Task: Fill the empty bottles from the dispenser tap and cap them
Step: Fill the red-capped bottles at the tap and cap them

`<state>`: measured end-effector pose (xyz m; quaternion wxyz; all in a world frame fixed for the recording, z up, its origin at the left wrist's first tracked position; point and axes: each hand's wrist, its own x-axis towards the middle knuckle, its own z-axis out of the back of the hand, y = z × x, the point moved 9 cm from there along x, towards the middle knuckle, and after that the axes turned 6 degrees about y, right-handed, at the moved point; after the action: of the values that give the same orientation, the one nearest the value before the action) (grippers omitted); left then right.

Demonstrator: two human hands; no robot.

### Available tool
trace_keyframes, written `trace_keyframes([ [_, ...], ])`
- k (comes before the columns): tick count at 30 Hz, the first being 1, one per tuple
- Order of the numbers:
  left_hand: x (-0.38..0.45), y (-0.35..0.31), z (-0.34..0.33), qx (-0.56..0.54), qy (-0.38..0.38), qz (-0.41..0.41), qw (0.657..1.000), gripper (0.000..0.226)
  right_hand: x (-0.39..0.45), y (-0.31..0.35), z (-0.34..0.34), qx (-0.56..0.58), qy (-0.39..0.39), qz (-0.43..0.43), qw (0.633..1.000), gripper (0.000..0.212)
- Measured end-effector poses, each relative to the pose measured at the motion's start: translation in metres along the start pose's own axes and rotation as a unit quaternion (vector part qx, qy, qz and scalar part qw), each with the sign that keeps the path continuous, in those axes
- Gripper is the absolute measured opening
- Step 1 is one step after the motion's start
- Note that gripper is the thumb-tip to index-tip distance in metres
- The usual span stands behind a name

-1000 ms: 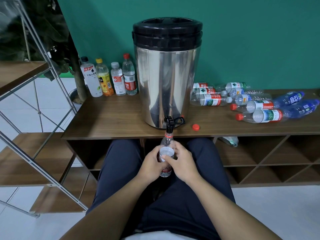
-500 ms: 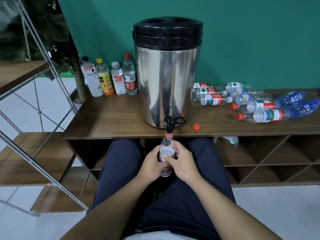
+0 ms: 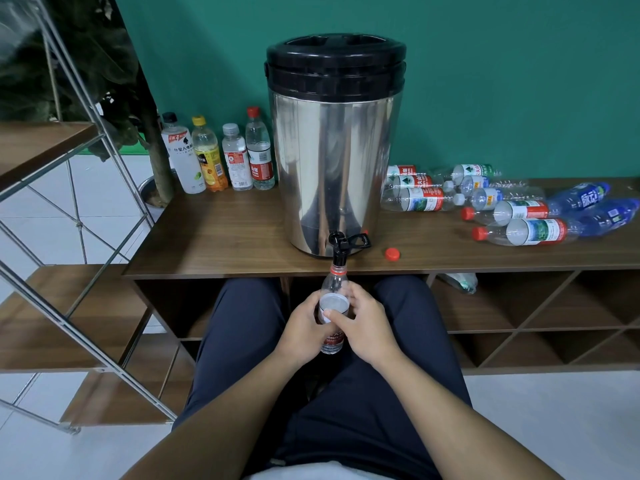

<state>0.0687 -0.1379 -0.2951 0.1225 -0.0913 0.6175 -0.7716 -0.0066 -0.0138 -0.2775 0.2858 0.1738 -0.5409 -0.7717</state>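
Now, step in hand: filling. One clear bottle stands under the black tap, with its neck right at the spout, just below the front edge of the desk.
Dispenser: the steel dispenser sits in the middle of the desk, and its tap hangs over the front edge.
Done so far: four capped bottles stand upright at the back left part of the desk, beside the dispenser. I judge these are the finished ones; how full each one is I cannot tell surely.
Water level: inside the held bottle a pale surface shows about at the label height, so it looks partly full, not yet to the neck.
Left to do: a heap of lying bottles waits on the right part of the desk, most with caps on, and they look empty. So most of the work remains, I think.
Loose cap: one red cap lies near the front edge, just right of the tap. Probably it belongs to the bottle being filled.
Left hand: the left hand wraps the bottle body from the left side, fingers curled around it.
Right hand: the right hand grips the same bottle from the right, with the thumb across the label.
Tap lever: no hand touches it now.
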Motion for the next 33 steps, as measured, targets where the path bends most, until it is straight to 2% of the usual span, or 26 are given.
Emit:
trace_keyframes([
  [15, 0.0002, 0.0014, -0.0003, -0.01, -0.003, 0.002, 1.0, 0.061, 0.0013, -0.0032, -0.0008, 0.003, 0.0, -0.002, 1.0, 0.043],
  [29, -0.0002, 0.0004, -0.0002, 0.0, -0.004, -0.003, 1.0, 0.062, 0.0017, -0.003, -0.0008, 0.001, -0.006, 0.003, 1.0, 0.057],
  [33, 0.0001, 0.0007, 0.0005, 0.009, -0.002, -0.004, 1.0, 0.062, 0.0009, -0.0013, 0.0002, 0.001, -0.008, 0.006, 1.0, 0.049],
])
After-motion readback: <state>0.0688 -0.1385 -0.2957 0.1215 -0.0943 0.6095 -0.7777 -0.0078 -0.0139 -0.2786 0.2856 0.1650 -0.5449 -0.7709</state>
